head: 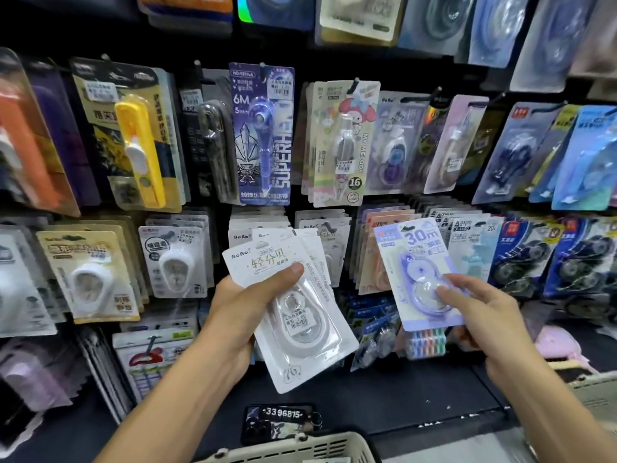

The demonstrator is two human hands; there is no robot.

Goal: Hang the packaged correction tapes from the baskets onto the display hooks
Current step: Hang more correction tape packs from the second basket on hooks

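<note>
My left hand point(240, 312) grips a fanned stack of white packaged correction tapes point(300, 315), thumb pressed on the top card. My right hand point(480, 312) pinches a single lilac-and-blue packaged correction tape point(414, 262) marked 30m, held upright in front of the lower row of hooks. Behind both hands the display wall carries rows of hooks hung with packaged correction tapes, among them white matching packs point(263, 228) directly behind the stack and peach and pale blue packs point(377, 248) behind the lilac one. A beige basket point(300, 447) shows its rim at the bottom edge.
A dark shelf ledge point(417, 396) runs below the hooks, with a phone point(280, 424) lying on it near the basket. A second pale basket point(597, 396) sits at the right edge beside a pink item point(557, 342). Upper hooks hold a purple pack point(262, 135) and a My Melody pack point(347, 142).
</note>
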